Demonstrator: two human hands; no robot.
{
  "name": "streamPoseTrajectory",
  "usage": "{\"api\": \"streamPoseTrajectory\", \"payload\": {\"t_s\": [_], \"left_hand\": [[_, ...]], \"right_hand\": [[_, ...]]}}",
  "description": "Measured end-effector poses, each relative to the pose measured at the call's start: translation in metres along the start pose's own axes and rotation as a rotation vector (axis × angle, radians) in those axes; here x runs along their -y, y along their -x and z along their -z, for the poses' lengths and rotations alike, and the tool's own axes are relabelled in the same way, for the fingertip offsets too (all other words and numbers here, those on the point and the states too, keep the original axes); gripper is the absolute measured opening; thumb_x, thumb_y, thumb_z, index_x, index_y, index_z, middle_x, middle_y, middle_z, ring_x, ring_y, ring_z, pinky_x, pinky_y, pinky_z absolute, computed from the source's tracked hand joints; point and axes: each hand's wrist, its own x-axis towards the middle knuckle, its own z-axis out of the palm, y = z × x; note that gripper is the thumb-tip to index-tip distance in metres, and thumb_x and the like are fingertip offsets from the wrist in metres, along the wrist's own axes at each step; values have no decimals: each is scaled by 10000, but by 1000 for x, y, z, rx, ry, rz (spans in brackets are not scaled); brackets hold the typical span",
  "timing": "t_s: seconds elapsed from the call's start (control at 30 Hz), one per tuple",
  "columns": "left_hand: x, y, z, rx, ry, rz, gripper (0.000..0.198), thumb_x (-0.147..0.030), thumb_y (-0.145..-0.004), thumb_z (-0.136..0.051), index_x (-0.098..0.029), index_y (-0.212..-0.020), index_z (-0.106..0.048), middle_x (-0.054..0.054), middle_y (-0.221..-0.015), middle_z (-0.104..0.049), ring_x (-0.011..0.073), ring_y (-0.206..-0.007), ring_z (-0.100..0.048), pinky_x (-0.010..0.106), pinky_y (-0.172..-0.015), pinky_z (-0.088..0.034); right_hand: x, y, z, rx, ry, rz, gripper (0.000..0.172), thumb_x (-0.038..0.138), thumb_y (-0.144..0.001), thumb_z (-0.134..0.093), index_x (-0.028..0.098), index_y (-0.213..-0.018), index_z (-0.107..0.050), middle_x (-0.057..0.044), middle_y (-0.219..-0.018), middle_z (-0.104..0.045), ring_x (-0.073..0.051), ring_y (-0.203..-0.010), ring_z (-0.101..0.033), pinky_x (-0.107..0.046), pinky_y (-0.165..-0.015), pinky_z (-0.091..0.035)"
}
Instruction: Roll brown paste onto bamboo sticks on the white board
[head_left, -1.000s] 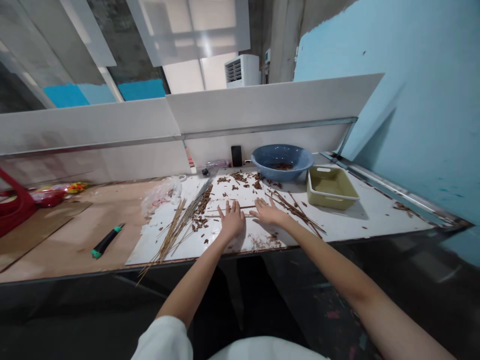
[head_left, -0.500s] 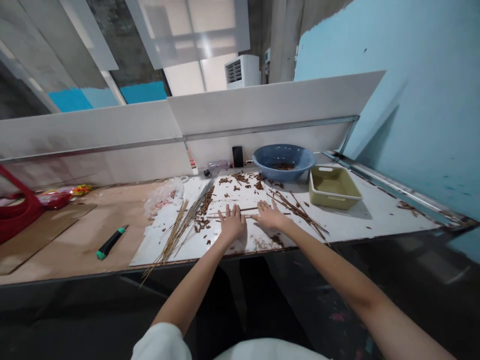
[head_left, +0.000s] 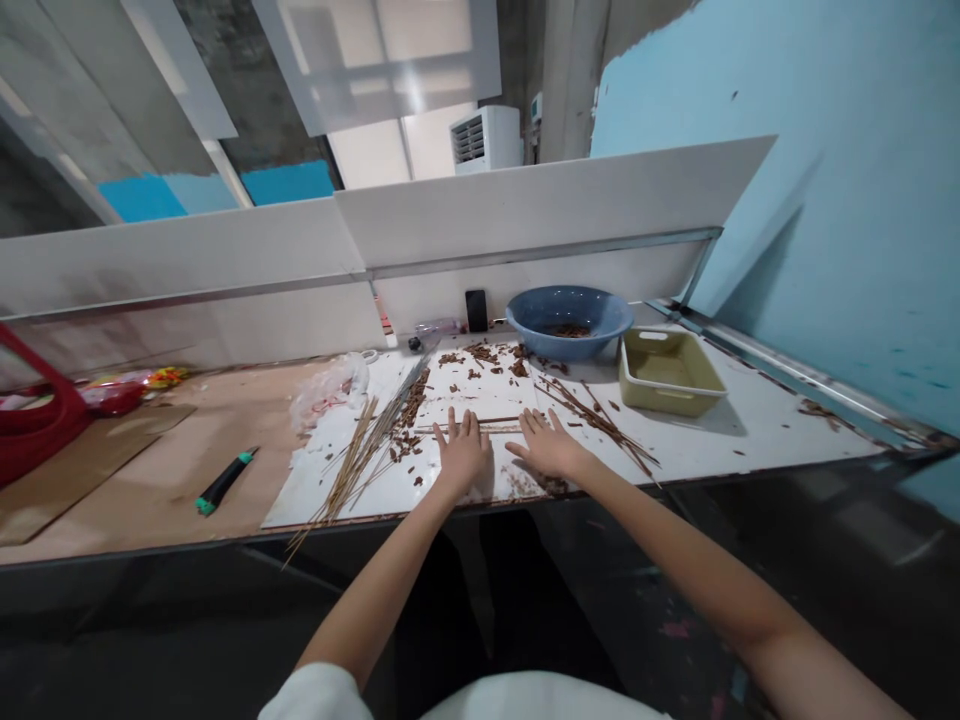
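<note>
Both arms reach forward. The left hand [head_left: 463,452] and the right hand [head_left: 550,447] lie flat and apart, palms down with fingers spread, on a white board [head_left: 315,497]. A thin wooden stick [head_left: 499,424] lies crosswise at their fingertips, and neither hand closes on it.

"What has moved since a second ago?"

"Our right hand [head_left: 550,448] has slid toward us and out to the right, nearer the front edge of the white board [head_left: 390,518]."

"And our left hand [head_left: 463,452]?"

"It has crept toward that edge too, only a little, so the gap between our hands is wider."

"Anything else?"

"Our view has tipped slightly, so the blue bowl [head_left: 570,308] sits a touch further right."
</note>
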Motion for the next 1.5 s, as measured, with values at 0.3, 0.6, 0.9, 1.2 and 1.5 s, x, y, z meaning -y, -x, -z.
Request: {"api": "streamPoseTrajectory", "payload": {"t_s": [0.3, 0.6, 0.9, 1.2, 1.5], "left_hand": [[-34, -11, -6, 90, -39, -210, 772, -350, -1087, -381, -241, -1836, -231, 73, -1894, -235, 337, -1769, -146, 673, -1414, -110], [-20, 4, -14, 72, -43, -207, 798, -298, -1055, -420, -193, -1827, -252, 107, -1884, -250, 326, -1762, -190, 696, -1405, -125], [-20, -2, -12, 32, -33, -185, 747, -320, -1095, -388, -146, -1814, -285, 136, -1873, -279, 329, -1756, -219, 645, -1431, -100], [-25, -16, -2, 32, -31, -124, 718, -334, -1121, -292, -147, -1814, -294, 128, -1875, -262, 326, -1757, -217, 655, -1425, -139], [-18, -9, -5, 77, -63, -170, 706, -337, -1130, -276, -141, -1807, -308, 134, -1872, -274, 323, -1753, -232, 670, -1411, -159]], "right_hand": [[20, -8, 22, -17, -33, 53, 778, 566, -1169, -172, 148, -1822, -235, -235, -1859, -272, -353, -1762, -156, -679, -1404, -28], [7, -1, 3, 11, -64, 70, 829, 600, -1162, -120, 102, -1819, -213, -237, -1870, -200, -315, -1768, -125, -644, -1413, -20], [9, 3, 2, -65, -50, 37, 880, 662, -1145, -103, 109, -1822, -197, -225, -1876, -184, -314, -1769, -126, -623, -1410, 40], [5, -9, 13, -29, -49, -2, 794, 583, -1164, -146, 151, -1829, -199, -200, -1890, -165, -350, -1769, -114, -670, -1399, 14], [3, -8, 5, 14, -77, -12, 889, 731, -1129, -109, 198, -1837, -165, -166, -1901, -161, -355, -1771, -91, -649, -1404, 19]]}}
